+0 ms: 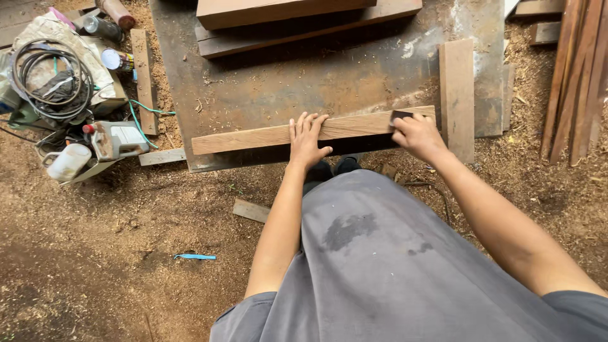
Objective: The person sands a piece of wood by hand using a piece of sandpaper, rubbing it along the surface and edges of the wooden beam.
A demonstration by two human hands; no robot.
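Left hand: left hand (307, 140) lies flat at centre frame, fingers spread and pressed on the top face of a long wooden board (266, 135), gripping nothing.
Far left of frame: a coil of black cable (47, 76) sits on a crumpled sack, with spray cans (116, 60) just beside it at the upper left.
Lower left cluster: a grey and red power tool (117, 139) and a white jug (66, 162) rest on sawdust-covered ground near a green cord (140, 114).
Bottom left: a short blue strip (195, 256) lies alone on the sawdust, well apart from the work.
Board: the wooden board runs left to right across mid-frame, tilted slightly up toward the right, resting on a dark metal sheet (316, 76).
Upper centre: thick timber planks (297, 19) are stacked on the sheet, above the board.
Right hand: right hand (415, 134) is closed around a small dark block (401, 115), held against the board's right end.
Right of hands: an upright short plank (457, 95) lies just beside the board's end.
Far right: reddish slats (579, 69) lean together at the frame's edge.
Foreground: a grey shirt (386, 266) fills the lower centre.
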